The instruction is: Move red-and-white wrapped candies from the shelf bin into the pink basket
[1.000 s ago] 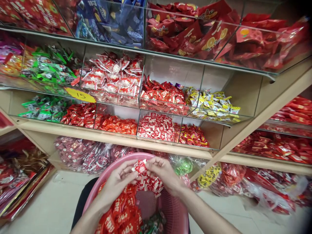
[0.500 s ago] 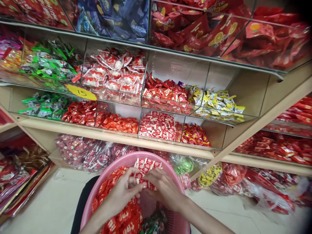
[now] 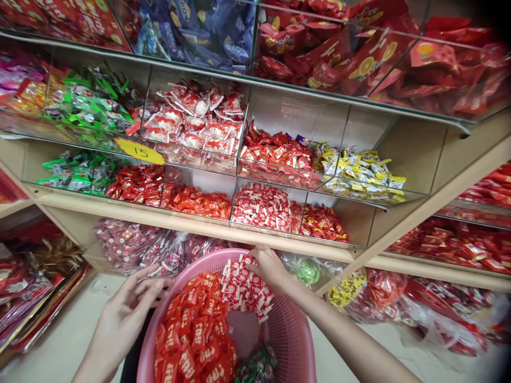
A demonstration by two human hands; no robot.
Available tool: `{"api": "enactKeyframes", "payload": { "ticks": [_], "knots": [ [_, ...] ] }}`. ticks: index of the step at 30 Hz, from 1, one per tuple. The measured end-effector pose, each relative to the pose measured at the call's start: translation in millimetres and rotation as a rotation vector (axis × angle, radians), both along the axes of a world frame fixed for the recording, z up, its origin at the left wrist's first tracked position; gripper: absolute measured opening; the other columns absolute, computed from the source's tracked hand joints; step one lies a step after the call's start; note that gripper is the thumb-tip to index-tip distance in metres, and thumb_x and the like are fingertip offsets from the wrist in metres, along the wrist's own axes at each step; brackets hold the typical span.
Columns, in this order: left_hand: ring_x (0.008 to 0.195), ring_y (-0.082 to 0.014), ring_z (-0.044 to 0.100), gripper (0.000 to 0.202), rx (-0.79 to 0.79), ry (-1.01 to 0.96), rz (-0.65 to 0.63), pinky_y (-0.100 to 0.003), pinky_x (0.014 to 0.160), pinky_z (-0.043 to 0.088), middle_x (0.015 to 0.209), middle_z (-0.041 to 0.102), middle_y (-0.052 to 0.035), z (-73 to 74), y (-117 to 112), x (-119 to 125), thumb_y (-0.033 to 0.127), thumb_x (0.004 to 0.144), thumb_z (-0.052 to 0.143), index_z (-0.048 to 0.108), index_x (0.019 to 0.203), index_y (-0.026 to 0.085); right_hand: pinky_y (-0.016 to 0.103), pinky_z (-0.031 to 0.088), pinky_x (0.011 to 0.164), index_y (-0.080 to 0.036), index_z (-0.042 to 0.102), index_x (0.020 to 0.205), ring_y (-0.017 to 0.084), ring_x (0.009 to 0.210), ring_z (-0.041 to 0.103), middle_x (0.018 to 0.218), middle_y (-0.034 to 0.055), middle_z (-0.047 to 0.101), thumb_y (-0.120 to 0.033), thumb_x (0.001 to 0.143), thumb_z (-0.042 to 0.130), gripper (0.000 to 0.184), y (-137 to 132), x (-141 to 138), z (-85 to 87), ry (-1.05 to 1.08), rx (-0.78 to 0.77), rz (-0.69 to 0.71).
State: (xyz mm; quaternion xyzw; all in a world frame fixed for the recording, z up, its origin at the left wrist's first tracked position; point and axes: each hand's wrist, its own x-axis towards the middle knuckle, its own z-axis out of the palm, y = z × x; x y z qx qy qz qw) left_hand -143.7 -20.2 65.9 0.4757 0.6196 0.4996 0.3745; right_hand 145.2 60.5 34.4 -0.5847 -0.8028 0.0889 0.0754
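A pink plastic basket (image 3: pixel 289 351) stands in front of me. Orange-red wrapped candies (image 3: pixel 194 335) fill its left side, red-and-white wrapped candies (image 3: pixel 245 284) lie at the far side, and dark green wrapped ones (image 3: pixel 259 364) at the near bottom. My right hand (image 3: pixel 269 268) is at the far rim, its bent fingers close together against the red-and-white candies; what they pinch, if anything, is hidden. Off the basket's left rim, my left hand (image 3: pixel 130 308) hangs with fingers loosely apart, holding nothing.
Shelves with clear-fronted bins rise ahead, one bin holding similar red-and-white candies (image 3: pixel 261 207). A yellow price tag (image 3: pixel 139 152) reads 15. Beneath the wooden shelf edge (image 3: pixel 191 226) lie bagged candies (image 3: pixel 138 247). A slanting wooden divider (image 3: pixel 403 229) stands at the right.
My hands have parted from over the red-and-white candies: the left moved left, outside the basket, and the right moved up to the far rim. More of the red-and-white candies now shows.
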Motion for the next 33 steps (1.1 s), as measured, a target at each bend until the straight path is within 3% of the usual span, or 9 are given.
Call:
{"api": "enactKeyframes", "payload": {
  "ticks": [8, 15, 21, 24, 27, 30, 33],
  "knots": [
    [0.075, -0.021, 0.067, 0.054, 0.02, 0.013, -0.006, -0.028, 0.067, 0.054, 0.085, 0.071, -0.0045, -7.6, -0.8, -12.4, 0.053, 0.064, 0.062, 0.053, 0.107, 0.022, 0.034, 0.037, 0.087, -0.015, 0.061, 0.099, 0.022, 0.105, 0.048, 0.108, 0.0115, 0.056, -0.021, 0.079, 0.055, 0.022, 7.6, -35.6, -6.5, -0.135, -0.042, -0.025],
    [0.072, -0.0206, 0.067, 0.051, 0.036, 0.046, 0.005, -0.028, 0.066, 0.055, 0.082, 0.071, -0.0037, -10.6, 3.0, -15.7, 0.054, 0.063, 0.062, 0.057, 0.102, 0.021, 0.036, 0.036, 0.09, -0.014, 0.059, 0.104, 0.025, 0.108, 0.046, 0.109, 0.0112, 0.057, -0.022, 0.078, 0.056, 0.027, 7.2, -40.0, -9.7, -0.154, -0.029, -0.082],
    [0.072, -0.0185, 0.068, 0.051, 0.01, 0.06, 0.002, -0.023, 0.069, 0.054, 0.082, 0.071, -0.0026, -13.9, 6.1, -12.5, 0.055, 0.06, 0.063, 0.059, 0.098, 0.021, 0.034, 0.038, 0.086, -0.016, 0.059, 0.103, 0.023, 0.103, 0.049, 0.106, 0.0104, 0.058, -0.024, 0.08, 0.055, 0.025, -1.6, -34.8, -0.9, -0.125, 0.006, -0.072],
    [0.075, -0.0186, 0.068, 0.054, -0.013, 0.061, -0.001, -0.022, 0.069, 0.054, 0.084, 0.071, -0.0029, -17.7, 8.7, -10.3, 0.057, 0.057, 0.064, 0.06, 0.097, 0.021, 0.031, 0.038, 0.083, -0.017, 0.06, 0.099, 0.021, 0.099, 0.051, 0.1, 0.009, 0.06, -0.028, 0.081, 0.055, 0.022, -6.1, -27.9, 12.3, -0.083, 0.058, -0.032],
    [0.077, -0.0195, 0.068, 0.057, -0.025, 0.051, 0.018, -0.022, 0.071, 0.054, 0.085, 0.072, -0.0037, -20.3, 11.1, -9.3, 0.06, 0.052, 0.065, 0.061, 0.093, 0.02, 0.027, 0.04, 0.076, -0.018, 0.061, 0.091, 0.018, 0.089, 0.054, 0.093, 0.007, 0.062, -0.033, 0.084, 0.051, 0.02, -0.1, -14.8, 38.8, -0.033, 0.133, -0.032],
    [0.074, -0.0193, 0.068, 0.06, -0.035, 0.042, 0.032, -0.023, 0.069, 0.054, 0.083, 0.072, -0.0038, -20.8, 11.7, -9.4, 0.063, 0.049, 0.065, 0.062, 0.091, 0.021, 0.025, 0.04, 0.07, -0.017, 0.062, 0.089, 0.016, 0.084, 0.055, 0.091, 0.0074, 0.062, -0.031, 0.088, 0.044, 0.023, 20.9, 4.7, 71.8, -0.061, 0.236, -0.12],
    [0.071, -0.0191, 0.069, 0.059, -0.019, 0.052, 0.023, -0.023, 0.067, 0.055, 0.082, 0.072, -0.0035, -19.4, 9.4, -9.8, 0.064, 0.05, 0.064, 0.062, 0.091, 0.021, 0.026, 0.04, 0.07, -0.015, 0.061, 0.095, 0.019, 0.09, 0.055, 0.096, 0.0116, 0.062, -0.026, 0.089, 0.04, 0.024, 52.7, 26.0, 93.0, -0.25, 0.351, -0.278]
  ]
}}
